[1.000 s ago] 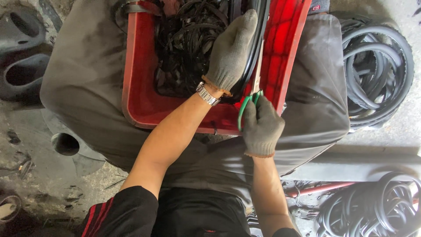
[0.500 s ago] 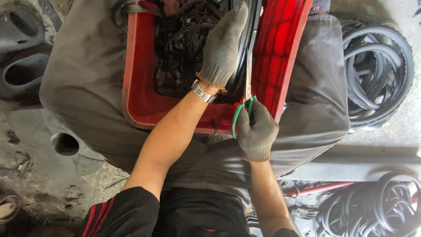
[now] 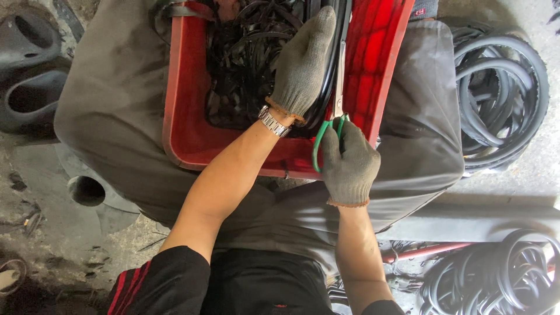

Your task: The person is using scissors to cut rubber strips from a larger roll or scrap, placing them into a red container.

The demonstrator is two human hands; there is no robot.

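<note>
Both my hands wear grey knit gloves. My left hand (image 3: 303, 61) reaches into a red plastic crate (image 3: 192, 140) on my lap and grips a long black rubber strip (image 3: 328, 87) that curves along the crate's right side. My right hand (image 3: 348, 165) holds green-handled scissors (image 3: 329, 125), whose blades point up along the strip beside my left hand. The crate is filled with several cut black rubber pieces (image 3: 242, 64). A metal watch (image 3: 273, 121) sits on my left wrist.
Coiled black rubber rings lie on the floor at the right (image 3: 499, 93) and at the lower right (image 3: 496, 277). Dark moulded rubber parts (image 3: 29, 76) lie at the left. A round hole (image 3: 86, 190) shows in the dusty floor. A red bar (image 3: 420, 252) lies under my right arm.
My left hand has slid farther up along the rubber strip into the crate. My right hand with the scissors has moved up and slightly left, closer to the crate's rim.
</note>
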